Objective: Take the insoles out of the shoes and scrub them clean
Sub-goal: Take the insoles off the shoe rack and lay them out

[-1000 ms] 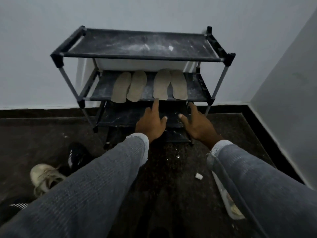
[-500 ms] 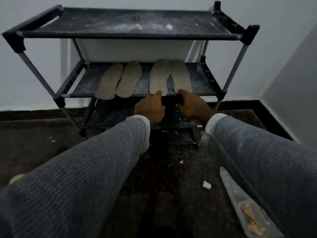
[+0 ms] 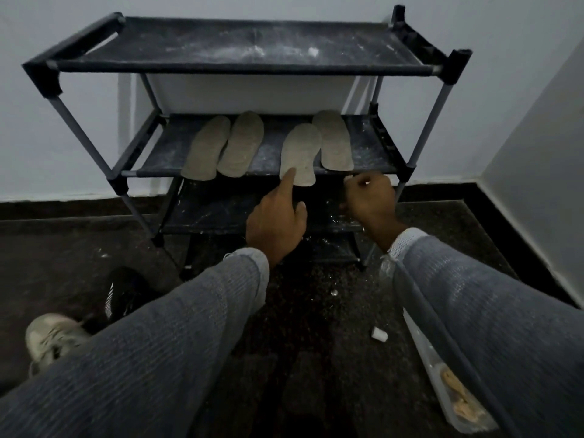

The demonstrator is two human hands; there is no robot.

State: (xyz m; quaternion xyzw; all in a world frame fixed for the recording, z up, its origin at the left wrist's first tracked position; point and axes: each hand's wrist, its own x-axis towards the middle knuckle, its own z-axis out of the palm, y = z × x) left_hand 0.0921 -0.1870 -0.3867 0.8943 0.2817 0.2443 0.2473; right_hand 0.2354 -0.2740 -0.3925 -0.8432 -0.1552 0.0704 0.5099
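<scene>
Since half a second ago, your left hand (image 3: 275,226) has slid one insole (image 3: 300,154) forward past the middle shelf's (image 3: 363,153) front edge, forefinger pressing it; your right hand (image 3: 369,200) curls its fingers empty. Four insoles lie there. Two shoes (image 3: 53,336) sit on the floor.

Middle shelf (image 3: 363,153) reachable from the front only: top shelf (image 3: 240,49) overhangs, corner posts (image 3: 426,121) flank both ends. Four insoles (image 3: 300,153) fill the centre; bare strips at both ends. Shoes (image 3: 53,339) on the floor (image 3: 316,311), left; tray (image 3: 448,384) right; middle floor open.
</scene>
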